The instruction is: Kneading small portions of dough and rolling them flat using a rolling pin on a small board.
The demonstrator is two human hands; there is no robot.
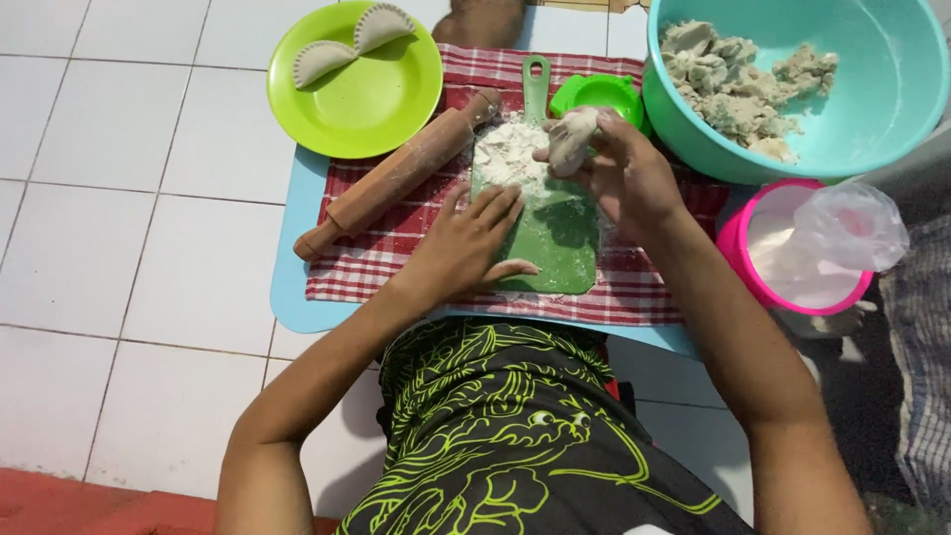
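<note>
My right hand (624, 173) holds a pale lump of dough (573, 137) above the far end of a green cutting board (560, 243). A heap of white flour (507, 151) lies on the board just left of the lump. My left hand (466, 243) rests flat on the board's left edge, fingers spread and pointing toward the flour, holding nothing. The board lies on a red checked cloth (396, 253) over a light blue mat (292, 287).
A wooden rolling pin (401, 173) lies diagonally on the cloth. A lime green plate (362, 89) with two folded dumplings sits at the far left. A teal bowl (872, 119) holds dough chunks; a pink bowl (738, 248) of flour with a plastic bag is at right. A small green mould (594, 94) lies behind the board.
</note>
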